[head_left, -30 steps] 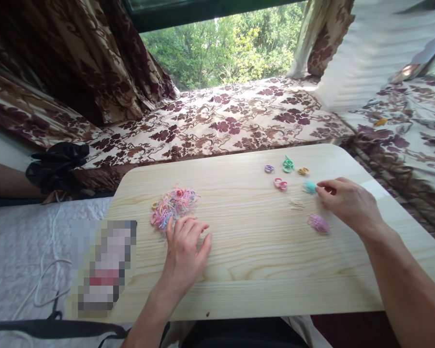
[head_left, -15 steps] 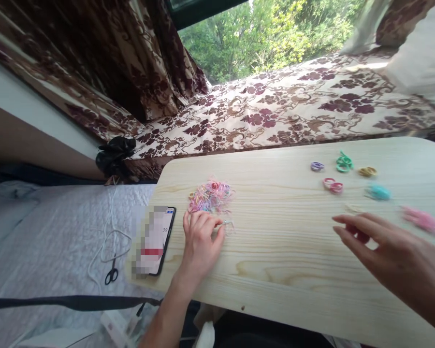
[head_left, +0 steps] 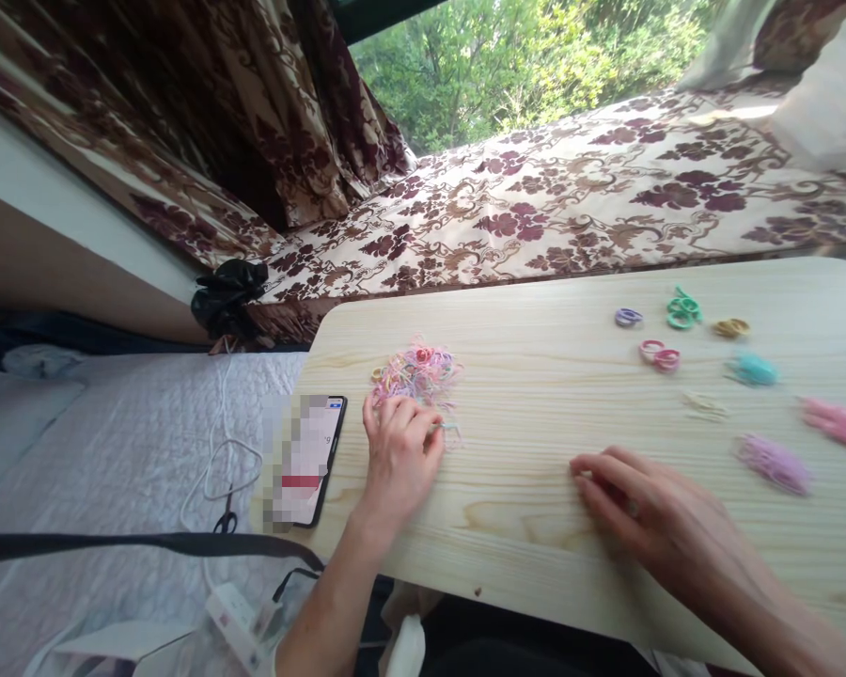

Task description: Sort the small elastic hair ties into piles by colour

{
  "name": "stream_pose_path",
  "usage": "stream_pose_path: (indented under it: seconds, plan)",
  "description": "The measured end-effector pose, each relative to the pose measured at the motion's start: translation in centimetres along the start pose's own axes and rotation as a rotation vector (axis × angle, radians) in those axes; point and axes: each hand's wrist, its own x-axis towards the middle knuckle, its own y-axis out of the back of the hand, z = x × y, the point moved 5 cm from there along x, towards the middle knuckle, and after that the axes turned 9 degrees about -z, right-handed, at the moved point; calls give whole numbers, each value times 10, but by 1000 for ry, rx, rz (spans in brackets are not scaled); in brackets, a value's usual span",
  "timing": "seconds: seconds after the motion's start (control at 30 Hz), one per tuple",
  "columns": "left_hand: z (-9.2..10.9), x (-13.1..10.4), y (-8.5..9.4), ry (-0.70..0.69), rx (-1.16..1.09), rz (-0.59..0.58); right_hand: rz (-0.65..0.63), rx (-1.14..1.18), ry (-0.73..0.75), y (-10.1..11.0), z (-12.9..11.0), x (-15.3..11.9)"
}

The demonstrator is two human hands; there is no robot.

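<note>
Left hand [head_left: 403, 456] touches a tangled pile of coloured bands [head_left: 419, 371] on a pale worktop [head_left: 542, 395], its grip unclear; right hand [head_left: 655, 503], fingertips together, is near a lilac bundle [head_left: 775, 463].

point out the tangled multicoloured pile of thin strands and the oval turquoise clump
Tangled multicoloured pile of thin strands [head_left: 418, 372]: head view, middle of the heap
Oval turquoise clump [head_left: 756, 369]: head view, its middle

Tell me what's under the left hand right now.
The left hand covers the near edge of the mixed multicolored pile; a pale bluish strand shows beside its fingertips. Whatever lies beneath the palm and fingers is hidden.
</note>
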Motion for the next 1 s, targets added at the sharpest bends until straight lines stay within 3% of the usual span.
stream_pose_path:
  seconds: [0.63, 0.87, 1.0]
  plan:
    - [5, 1, 3, -19, -38, 2, -57, -1, -48, -3, 2, 0]
    - [30, 1, 2, -82, -243, -21, -105, 36, -89, -5, 2, 1]
    - [49, 1, -5, -142, -324, -71, -58, 29, -62, 0, -8, 0]
